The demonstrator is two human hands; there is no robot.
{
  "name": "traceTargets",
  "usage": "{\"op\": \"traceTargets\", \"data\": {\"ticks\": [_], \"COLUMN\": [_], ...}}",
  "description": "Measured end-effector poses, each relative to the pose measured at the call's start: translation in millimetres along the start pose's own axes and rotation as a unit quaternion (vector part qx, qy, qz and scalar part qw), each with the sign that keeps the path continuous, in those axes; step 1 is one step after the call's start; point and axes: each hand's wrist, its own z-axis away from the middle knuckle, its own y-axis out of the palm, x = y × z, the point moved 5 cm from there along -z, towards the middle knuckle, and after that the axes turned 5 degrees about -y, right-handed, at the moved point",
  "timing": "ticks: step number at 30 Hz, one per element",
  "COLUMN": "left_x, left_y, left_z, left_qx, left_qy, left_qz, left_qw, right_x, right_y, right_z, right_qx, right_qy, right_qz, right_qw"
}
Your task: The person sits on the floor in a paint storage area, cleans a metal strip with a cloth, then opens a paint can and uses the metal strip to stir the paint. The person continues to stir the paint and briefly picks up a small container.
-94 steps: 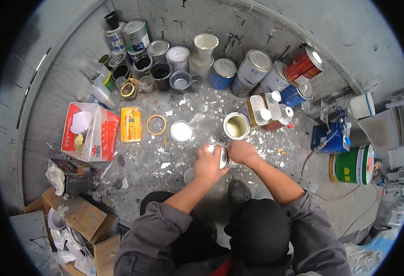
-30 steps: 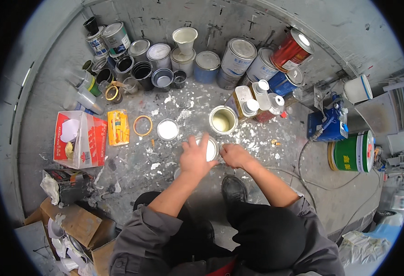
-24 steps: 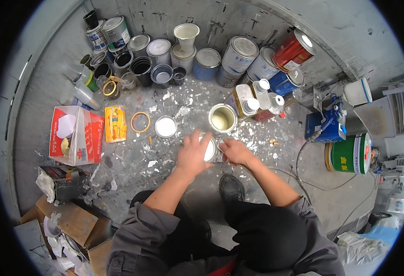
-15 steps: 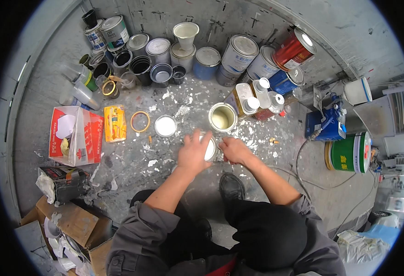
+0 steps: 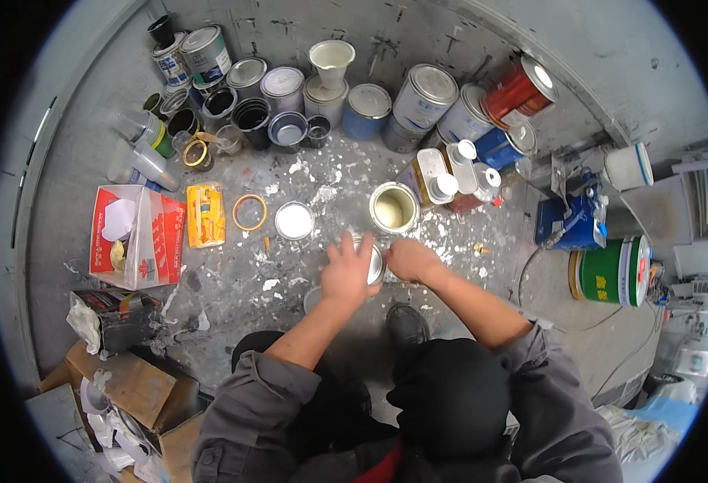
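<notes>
My left hand (image 5: 347,276) lies across a small round metal can (image 5: 376,266) with a silvery top. Its fingers spread over the far side and its thumb is on the near rim, so it holds the can. Pressed against the can's right edge is my closed right hand (image 5: 410,261); whatever it grips is hidden by the fingers. An open can (image 5: 393,208) with pale cream contents stands just beyond both hands. To the left, a round white disc like a lid (image 5: 294,220) lies flat on the paint-spattered surface.
Paint cans (image 5: 370,105) and dark cups (image 5: 251,117) line the back wall. Capped rectangular tins (image 5: 432,173) stand right of the open can. At left are a tape roll (image 5: 249,212), a yellow packet (image 5: 206,214) and a red-white box (image 5: 138,241). A green drum (image 5: 604,271) lies at right.
The view has shifted slightly. My left hand has slid a little to the right over the can, uncovering a pale round thing near its wrist. My right hand stays closed at the can's edge.
</notes>
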Motion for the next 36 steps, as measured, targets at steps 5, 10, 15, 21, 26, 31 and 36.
{"op": "traceTargets", "data": {"ticks": [5,10,15,21,26,31,36], "left_x": [4.8,5.6,0.6,-1.4,-16.5,-0.8,-15.7], "left_y": [-3.5,-3.1,-7.3,-9.0,-19.6,-8.4,-12.3], "left_z": [1.0,1.6,0.1,-5.3,-3.0,4.3,2.1], "left_qx": [-0.014,-0.027,0.023,0.05,0.068,-0.129,0.03], "left_qy": [0.005,0.007,-0.076,0.062,-0.091,0.213,0.068], "left_qz": [0.022,0.025,0.032,-0.04,-0.014,-0.151,-0.056], "left_qw": [1.0,0.999,0.996,0.996,0.993,0.957,0.996], "right_x": [-24.1,-35.3,-31.0,-22.3,-10.9,-1.6,-19.4], "right_y": [60.1,83.5,35.3,21.2,5.3,3.7,17.6], "right_z": [15.9,8.4,11.6,25.0,31.4,32.5,19.6], "right_qx": [0.125,0.089,0.046,0.042,0.038,0.082,0.03], "right_qy": [0.106,0.056,0.031,0.037,0.081,0.109,0.084], "right_qz": [-0.675,-0.72,-0.573,-0.358,-0.257,-0.202,-0.102], "right_qw": [0.719,0.686,0.817,0.932,0.962,0.97,0.991]}}
